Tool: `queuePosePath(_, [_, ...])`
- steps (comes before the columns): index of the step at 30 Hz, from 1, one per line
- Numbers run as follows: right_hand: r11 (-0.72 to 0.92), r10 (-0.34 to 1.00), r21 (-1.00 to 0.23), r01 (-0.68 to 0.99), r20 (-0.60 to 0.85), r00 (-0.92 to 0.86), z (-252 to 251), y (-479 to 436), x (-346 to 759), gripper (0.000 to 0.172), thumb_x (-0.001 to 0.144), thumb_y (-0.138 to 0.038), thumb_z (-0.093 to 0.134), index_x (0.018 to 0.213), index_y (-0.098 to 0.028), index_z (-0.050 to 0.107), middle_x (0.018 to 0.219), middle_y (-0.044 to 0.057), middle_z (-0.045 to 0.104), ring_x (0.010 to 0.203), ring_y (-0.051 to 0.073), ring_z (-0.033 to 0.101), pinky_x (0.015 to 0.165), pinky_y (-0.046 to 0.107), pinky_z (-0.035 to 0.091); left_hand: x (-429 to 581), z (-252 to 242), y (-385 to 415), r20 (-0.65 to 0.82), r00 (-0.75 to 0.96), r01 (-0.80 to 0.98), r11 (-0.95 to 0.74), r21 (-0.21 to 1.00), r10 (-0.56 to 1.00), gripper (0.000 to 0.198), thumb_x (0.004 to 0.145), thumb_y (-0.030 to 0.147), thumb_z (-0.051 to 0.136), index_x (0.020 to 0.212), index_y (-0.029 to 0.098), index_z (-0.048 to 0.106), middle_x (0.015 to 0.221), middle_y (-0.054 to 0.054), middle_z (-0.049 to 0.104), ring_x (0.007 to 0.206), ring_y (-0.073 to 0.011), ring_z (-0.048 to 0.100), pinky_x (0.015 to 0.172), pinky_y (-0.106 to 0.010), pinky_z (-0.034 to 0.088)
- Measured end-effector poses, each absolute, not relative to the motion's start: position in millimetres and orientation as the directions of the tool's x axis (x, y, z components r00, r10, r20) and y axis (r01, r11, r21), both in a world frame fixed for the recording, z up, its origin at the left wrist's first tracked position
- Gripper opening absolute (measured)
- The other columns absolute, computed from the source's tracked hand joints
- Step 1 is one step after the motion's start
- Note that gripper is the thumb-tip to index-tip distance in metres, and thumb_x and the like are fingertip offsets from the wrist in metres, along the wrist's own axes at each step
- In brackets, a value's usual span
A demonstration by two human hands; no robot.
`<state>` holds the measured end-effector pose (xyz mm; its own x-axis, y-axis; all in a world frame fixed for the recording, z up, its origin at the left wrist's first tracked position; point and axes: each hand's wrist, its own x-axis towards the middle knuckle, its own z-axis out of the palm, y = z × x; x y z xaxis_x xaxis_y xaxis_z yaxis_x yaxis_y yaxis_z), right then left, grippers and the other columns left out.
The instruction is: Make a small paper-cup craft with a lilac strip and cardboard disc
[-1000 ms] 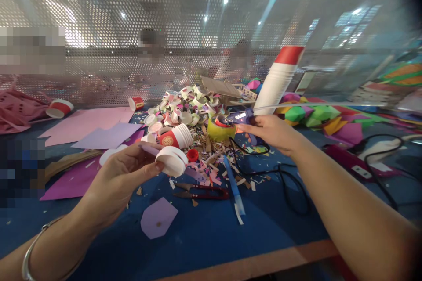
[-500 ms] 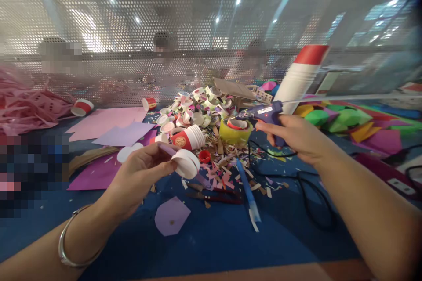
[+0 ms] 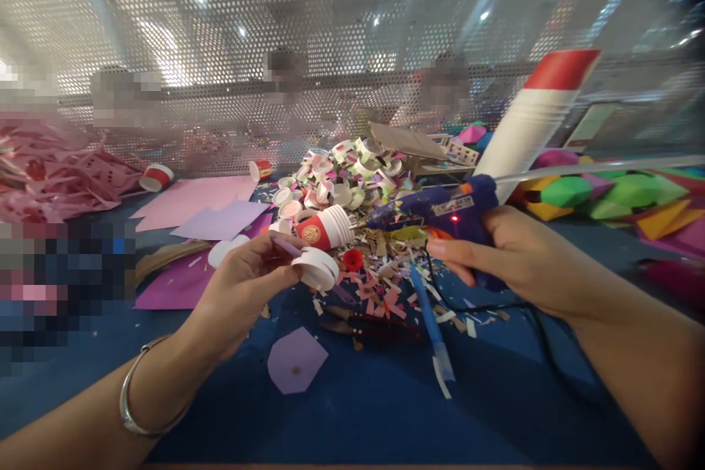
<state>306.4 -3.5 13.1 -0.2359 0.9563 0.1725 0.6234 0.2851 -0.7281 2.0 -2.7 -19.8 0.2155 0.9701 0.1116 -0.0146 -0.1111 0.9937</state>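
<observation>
My left hand (image 3: 247,286) is closed on a small white paper piece (image 3: 315,269), round like a cut cup base, with a strip of lilac paper (image 3: 286,244) between the same fingers. In my right hand (image 3: 496,253) is a blue hot glue gun (image 3: 446,205), its red light lit and its nozzle pointing left. A clear glue stick (image 3: 584,167) runs out of its back. The nozzle is a short way above and right of the white piece, apart from it. Just behind the left fingers lies a stack of red and white paper cups (image 3: 324,228). A lilac paper shape (image 3: 297,361) rests in front.
Scissors (image 3: 358,324), a blue pen-like tool (image 3: 432,316) and a red cap (image 3: 353,260) lie among paper scraps. Behind is a heap of cut cup rings (image 3: 341,176). A tall cup stack (image 3: 534,117) leans at right. The gun's black cord (image 3: 496,306) trails across the table.
My right hand has brought the glue gun nearer and lower, away from the yellow-green roll and toward the white piece. My left hand keeps its hold. The view has shifted slightly.
</observation>
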Motion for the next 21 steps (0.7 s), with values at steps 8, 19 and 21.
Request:
queuePosePath(8, [0.399,0.906,-0.699,0.594,0.200,-0.373,12.3,-9.2,296.8,0.043,0.084,-0.053,0.062,0.054,-0.023,0.054,0.050,-0.002,0.056,0.046,0.014,0.052,0.045,0.028,0.042,-1.0,-27.4,0.0,0.202,0.210,0.066,-0.220,0.973,0.957,0.016,0.079,0.022,0.074,0.092,0.019,0.066,0.100,-0.006,0.070,0.094,-0.0214,0.065,0.085,-0.036,0.050])
queuePosePath(19, [0.499,0.856,-0.641,0.583,0.262,-0.445,7.9,-11.8,293.9,0.029,0.088,-0.046,0.060,0.068,-0.025,0.056,0.054,-0.004,0.054,0.047,0.015,0.048,0.043,0.028,0.040,-3.1,-29.5,0.1,0.239,0.228,0.123,-0.272,0.954,0.944,0.016,0.082,0.020,0.072,0.097,0.023,0.069,0.098,-0.004,0.071,0.093,-0.0187,0.066,0.084,-0.034,0.050])
queuePosePath(21, [0.503,0.855,-0.627,0.595,0.261,-0.448,8.5,-11.7,292.9,0.029,0.088,-0.047,0.059,0.069,-0.025,0.057,0.054,-0.004,0.054,0.047,0.015,0.048,0.044,0.028,0.040,-3.4,-29.9,0.2,0.244,0.226,0.128,-0.277,0.952,0.943,0.017,0.081,0.018,0.072,0.097,0.023,0.069,0.099,-0.003,0.071,0.093,-0.0185,0.066,0.084,-0.034,0.051])
